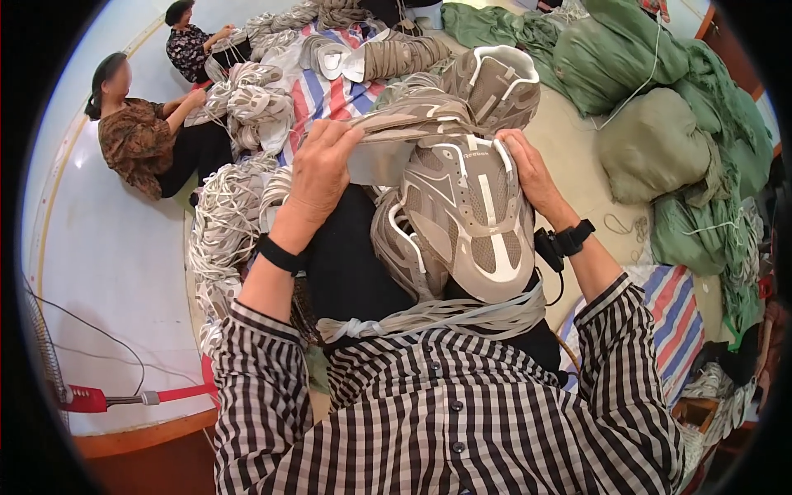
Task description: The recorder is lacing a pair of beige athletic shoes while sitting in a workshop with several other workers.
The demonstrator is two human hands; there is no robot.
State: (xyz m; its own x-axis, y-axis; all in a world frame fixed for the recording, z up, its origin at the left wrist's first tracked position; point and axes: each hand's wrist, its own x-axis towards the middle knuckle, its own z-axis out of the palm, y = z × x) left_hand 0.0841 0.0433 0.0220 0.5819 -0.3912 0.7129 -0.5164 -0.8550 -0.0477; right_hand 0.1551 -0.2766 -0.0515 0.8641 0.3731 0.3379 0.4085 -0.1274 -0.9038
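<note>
Pinches the left end of a flattened upper [421,122], perhaps several layered, with the left hand [323,165] at eleven o'clock from the view's centre. Grips the edge of a beige shoe upper [487,194] with the right hand [532,172] at two. Has that beige shoe upper over the lap [345,252], likewise toward two, next to pale cords [441,319] at five.

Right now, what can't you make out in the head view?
- Palms of the left hand and right hand: head view, hidden by the hands' own backs.
- Underside of the front shoe upper: head view, hidden by its own top face.
- Contents of the green sack: head view, hidden by its fabric.
- Far end of the back pile: head view, cut by the top edge.
</note>
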